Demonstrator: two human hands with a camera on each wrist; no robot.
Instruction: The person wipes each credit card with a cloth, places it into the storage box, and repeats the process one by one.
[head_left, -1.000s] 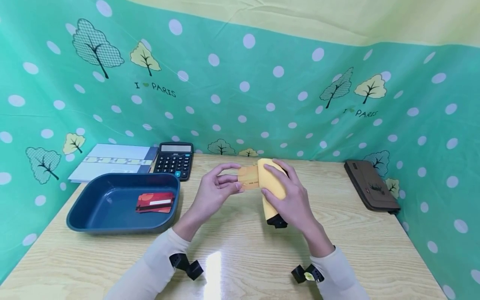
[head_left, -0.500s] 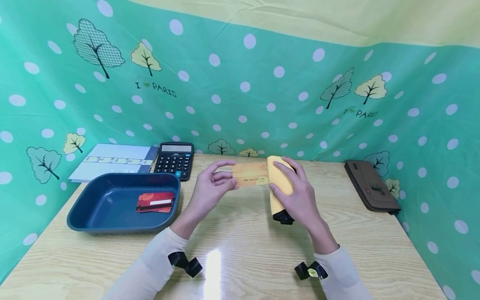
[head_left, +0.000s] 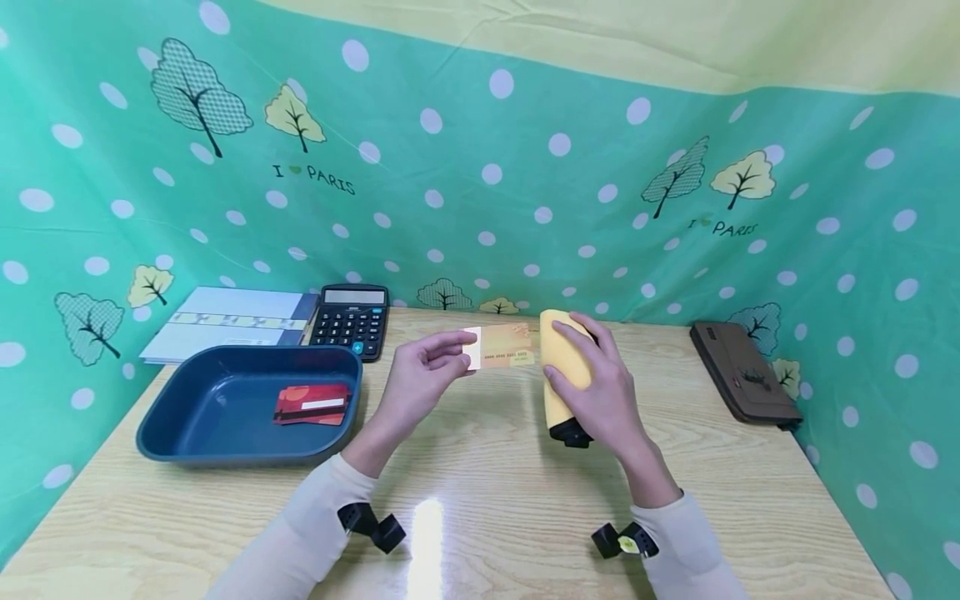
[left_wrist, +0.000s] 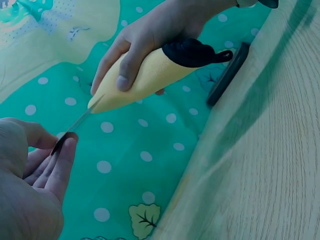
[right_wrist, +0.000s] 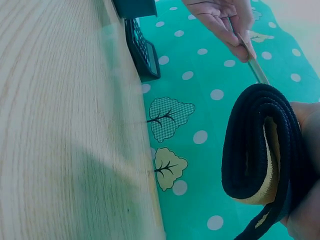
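My left hand (head_left: 420, 379) pinches an orange card (head_left: 502, 347) by its left end and holds it above the wooden table (head_left: 480, 483). The card's right edge is just at the mouth of a yellow wallet (head_left: 564, 367) with black trim, which my right hand (head_left: 600, 392) grips upright. In the left wrist view the card (left_wrist: 80, 120) shows edge-on between my left fingers (left_wrist: 62, 160) and the wallet (left_wrist: 150, 75). The right wrist view looks into the wallet's black-edged folds (right_wrist: 260, 145), with the card (right_wrist: 255, 67) beyond.
A dark blue tray (head_left: 187, 433) at the left holds red cards (head_left: 311, 403). Behind it lie a black calculator (head_left: 351, 318) and a pale booklet (head_left: 225, 325). A brown pouch (head_left: 742, 371) sits at the right. Green dotted cloth walls (head_left: 480, 183) surround the table.
My left hand has drawn the orange card leftward out of the yellow wallet, so nearly the whole card now shows. The right hand with the wallet shifted slightly right.
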